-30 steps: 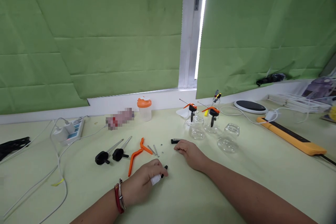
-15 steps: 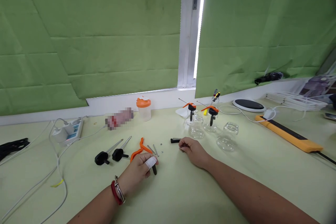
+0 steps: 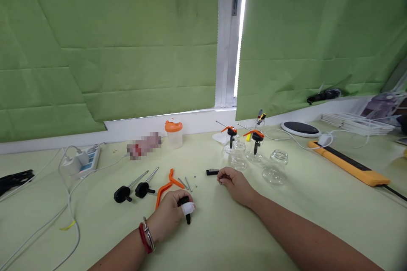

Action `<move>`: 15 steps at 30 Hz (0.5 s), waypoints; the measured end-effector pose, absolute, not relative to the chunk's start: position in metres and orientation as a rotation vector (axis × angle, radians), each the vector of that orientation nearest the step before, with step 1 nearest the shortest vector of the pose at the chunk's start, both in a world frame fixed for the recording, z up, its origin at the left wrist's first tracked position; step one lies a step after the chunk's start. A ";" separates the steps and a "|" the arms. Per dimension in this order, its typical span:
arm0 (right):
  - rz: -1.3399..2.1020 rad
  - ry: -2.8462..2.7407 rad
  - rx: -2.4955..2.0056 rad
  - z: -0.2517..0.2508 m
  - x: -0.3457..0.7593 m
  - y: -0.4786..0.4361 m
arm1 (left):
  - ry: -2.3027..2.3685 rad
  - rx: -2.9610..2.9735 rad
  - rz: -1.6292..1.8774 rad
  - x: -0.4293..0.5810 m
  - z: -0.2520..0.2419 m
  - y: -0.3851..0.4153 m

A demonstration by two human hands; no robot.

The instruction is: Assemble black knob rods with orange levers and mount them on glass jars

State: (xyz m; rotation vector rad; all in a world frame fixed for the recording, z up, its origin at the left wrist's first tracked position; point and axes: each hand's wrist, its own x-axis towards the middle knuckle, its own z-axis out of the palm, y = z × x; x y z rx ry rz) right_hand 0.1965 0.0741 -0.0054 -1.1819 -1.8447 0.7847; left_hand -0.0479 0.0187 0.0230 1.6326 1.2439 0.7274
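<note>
My left hand (image 3: 173, 214), its thumb wrapped in white tape, is closed round a black plastic part (image 3: 188, 219) whose stem sticks out below. My right hand (image 3: 235, 184) rests on the table with its fingertips pinched together; a tiny metallic piece (image 3: 220, 183) shows at them, too small to name. Touching or just beside those fingers lies a black piece with a spring (image 3: 212, 172). Left of my left hand are orange levers (image 3: 172, 178) and two black caps (image 3: 122, 194) with metal rods. Between the hands lie thin metal pins (image 3: 187, 183) and tiny nuts (image 3: 196, 186).
Clear glass jars (image 3: 276, 171) stand at the right, near two black-and-orange lever assemblies (image 3: 257, 136). An orange-lidded cup (image 3: 174, 134) is at the back. A power strip (image 3: 92, 161) with white cables lies left, an orange-black bar (image 3: 349, 165) right.
My left hand has moved slightly down and turned, showing more of the black part between its fingers. My right hand stays nearly in place, still pinched.
</note>
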 end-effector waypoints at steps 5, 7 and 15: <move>0.622 -1.876 -1.197 -0.003 0.203 0.077 | 1.251 1.646 0.763 -0.047 0.023 0.018; 0.579 -1.937 -1.234 -0.003 0.206 0.078 | 1.258 1.656 0.757 -0.047 0.022 0.017; 0.554 -2.042 -1.304 -0.007 0.206 0.078 | 1.189 1.703 0.728 -0.044 0.021 0.015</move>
